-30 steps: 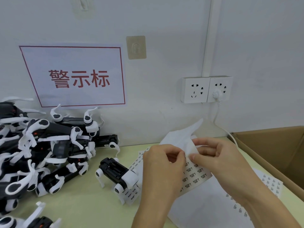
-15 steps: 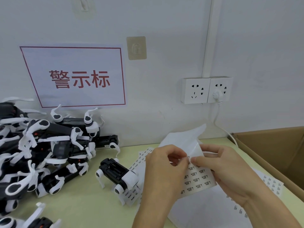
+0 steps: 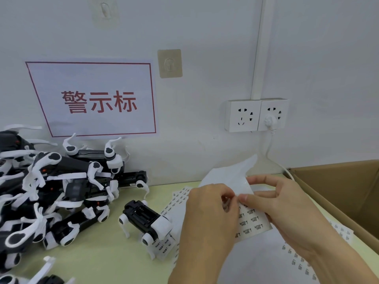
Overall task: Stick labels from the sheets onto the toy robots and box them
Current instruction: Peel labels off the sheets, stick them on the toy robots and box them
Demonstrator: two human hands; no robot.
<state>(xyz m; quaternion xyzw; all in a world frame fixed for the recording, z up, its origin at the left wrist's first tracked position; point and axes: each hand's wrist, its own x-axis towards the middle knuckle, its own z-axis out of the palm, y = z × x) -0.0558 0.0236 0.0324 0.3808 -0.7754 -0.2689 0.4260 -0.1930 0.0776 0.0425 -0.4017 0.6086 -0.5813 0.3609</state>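
1. Head view, hands: both hands work above the near right part of the pale green tabletop (image 3: pixel 106 261). The left hand (image 3: pixel 207 214) has its fingers curled, thumb and forefinger pinched at the upper edge of a white sheet of small printed labels (image 3: pixel 251 222). The right hand (image 3: pixel 283 203) grips that same sheet, thumb on its face and fingers behind, with the glossy white backing (image 3: pixel 227 179) folded up and away behind the hands.
2. Head view, task items: one black-and-white toy robot dog (image 3: pixel 146 221) stands apart on the tabletop just left of the left hand, resting partly on another strip of labels (image 3: pixel 164 245). A heap of matching black-and-white toy robots (image 3: pixel 51 193) lies at the far left against the wall. Further white label sheets (image 3: pixel 320 255) lie flat under and to the right of the hands. An open brown cardboard box (image 3: pixel 340 193) sits at the right edge.
3. Head view, surroundings: a white wall sign with red characters (image 3: pixel 98 101) hangs above the heap; a white double wall socket with one plug inserted (image 3: pixel 256 115) is to its right.
4. Step in hand, as judged: peeling a single label off the held sheet. Whether a label has come free cannot be told, as the fingertips cover that spot.
5. Next move, as judged: lift the label clear without creasing it, carry it left to the lone toy robot dog and press it flat, steadying the toy. Boxing has not begun for this one.
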